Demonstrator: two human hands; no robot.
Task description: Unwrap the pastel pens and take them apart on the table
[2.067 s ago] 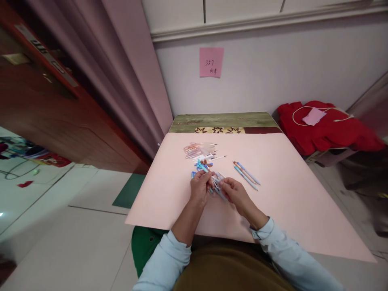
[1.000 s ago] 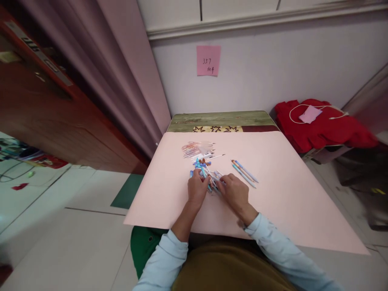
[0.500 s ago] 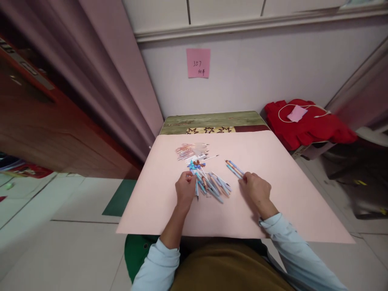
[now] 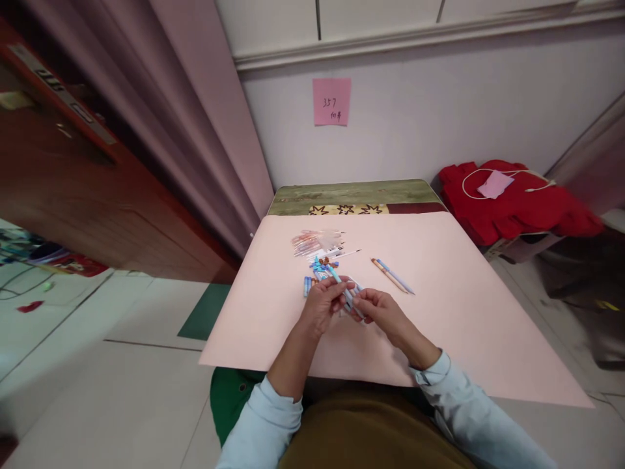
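My left hand (image 4: 325,305) and my right hand (image 4: 381,314) are close together above the near part of the table. A light blue pen (image 4: 336,275) slants between them, its upper end poking out past my left fingers. Both hands have their fingertips closed on it. Beneath and behind the hands lie other pen parts, mostly hidden. A tan pen (image 4: 389,276) and a lavender-blue pen (image 4: 396,277) lie side by side to the right. Beyond my hands sits a cluster of small blue and brown pieces (image 4: 324,262).
A pile of thin pinkish and clear sticks with dark tips (image 4: 312,243) lies farther back on the pale pink tabletop sheet (image 4: 454,339). Red cloth (image 4: 517,208) with a white cable is at the right. A pink note (image 4: 331,102) is on the wall.
My right hand has moved left from the separate pens to meet my left hand, with a light blue pen taken from that group. Two pens remain there. The view has shifted slightly.
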